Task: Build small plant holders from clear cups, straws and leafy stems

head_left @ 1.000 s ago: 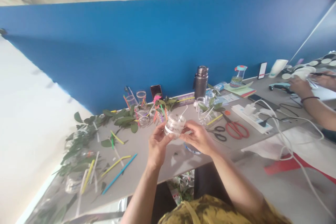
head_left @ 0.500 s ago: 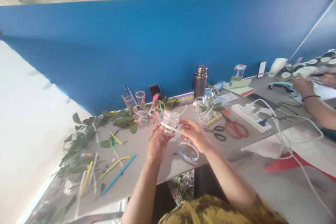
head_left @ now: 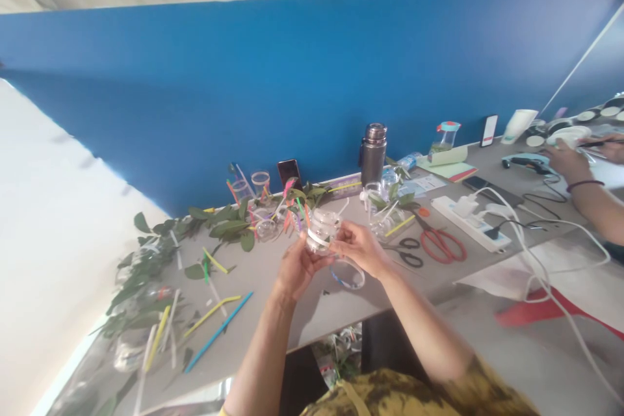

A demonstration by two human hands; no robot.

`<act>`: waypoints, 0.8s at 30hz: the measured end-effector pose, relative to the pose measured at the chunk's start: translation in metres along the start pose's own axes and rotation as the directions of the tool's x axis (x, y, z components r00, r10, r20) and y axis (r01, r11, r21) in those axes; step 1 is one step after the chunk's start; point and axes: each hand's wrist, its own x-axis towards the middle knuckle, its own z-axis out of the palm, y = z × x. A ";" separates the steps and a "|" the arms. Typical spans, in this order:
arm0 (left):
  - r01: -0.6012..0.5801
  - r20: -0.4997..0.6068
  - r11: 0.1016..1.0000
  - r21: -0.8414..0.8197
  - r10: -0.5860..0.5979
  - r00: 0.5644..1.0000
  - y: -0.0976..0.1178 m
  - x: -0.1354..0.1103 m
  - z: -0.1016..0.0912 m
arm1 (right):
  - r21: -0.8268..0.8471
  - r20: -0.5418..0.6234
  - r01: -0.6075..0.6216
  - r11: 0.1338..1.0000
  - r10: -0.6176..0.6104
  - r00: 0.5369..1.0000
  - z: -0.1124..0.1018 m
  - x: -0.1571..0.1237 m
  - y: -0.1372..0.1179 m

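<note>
I hold a small clear plastic cup [head_left: 322, 227] above the grey table [head_left: 302, 312], a white strip running round its lower part. My left hand [head_left: 295, 268] grips the cup from below and behind. My right hand [head_left: 358, 248] pinches the white strip at the cup's right side. A roll of clear tape [head_left: 348, 275] with a blue rim lies on the table just under my right hand.
Leafy twigs [head_left: 219, 224], coloured straws [head_left: 214, 331] and clear cups [head_left: 260, 182] litter the table's left and back. Red scissors [head_left: 439, 244], black scissors [head_left: 407, 253], a steel flask [head_left: 374, 153], a power strip [head_left: 470, 221] with white cables. Another person's hands [head_left: 565, 159] work at far right.
The cup has turned in my hands and come a little lower. The tape roll, hidden under my right hand a second ago, now shows on the table.
</note>
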 end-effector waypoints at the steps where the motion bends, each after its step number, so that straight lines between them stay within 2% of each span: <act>1: 0.003 0.008 1.000 0.026 -0.003 1.000 -0.001 0.000 -0.002 | 0.013 -0.011 -0.006 1.000 0.006 1.000 -0.002 0.001 0.002; 6: -0.036 0.068 0.998 0.051 0.033 0.997 0.000 -0.002 -0.001 | 0.007 -0.043 -0.078 0.997 0.078 0.996 -0.006 0.006 0.016; 10: -0.138 0.086 0.988 0.071 0.132 0.988 0.002 -0.002 0.000 | -0.065 -0.078 -0.053 0.996 0.048 0.996 -0.002 0.010 0.021; 13: -0.192 0.062 0.981 0.041 0.189 0.980 0.003 0.001 -0.005 | -0.016 0.001 -0.025 1.000 0.025 1.000 -0.004 0.015 0.019; 15: -0.191 0.050 0.981 0.011 0.191 0.980 0.002 0.004 -0.012 | 0.060 0.109 -0.007 0.998 0.001 0.994 -0.007 0.022 0.018; 17: -0.183 0.031 0.983 -0.030 0.184 0.982 0.002 0.007 -0.019 | 0.076 0.144 -0.011 0.997 0.000 0.990 -0.011 0.031 0.020; 19: -0.165 0.000 0.983 -0.086 0.165 0.986 0.002 0.008 -0.026 | -0.021 0.063 -0.043 0.999 0.045 0.997 -0.013 0.045 0.023; 21: -0.147 -0.047 0.976 -0.159 0.141 0.989 0.004 0.008 -0.031 | -0.191 -0.062 -0.074 0.979 0.063 0.996 -0.012 0.061 0.025; 23: -0.148 -0.100 0.962 -0.228 0.128 0.987 0.008 0.007 -0.035 | -0.378 -0.112 -0.057 0.924 0.015 0.994 -0.007 0.076 0.023; 24: -0.157 -0.128 0.955 -0.254 0.127 0.984 0.010 0.006 -0.036 | -0.472 -0.100 -0.032 0.881 -0.018 0.995 -0.003 0.082 0.021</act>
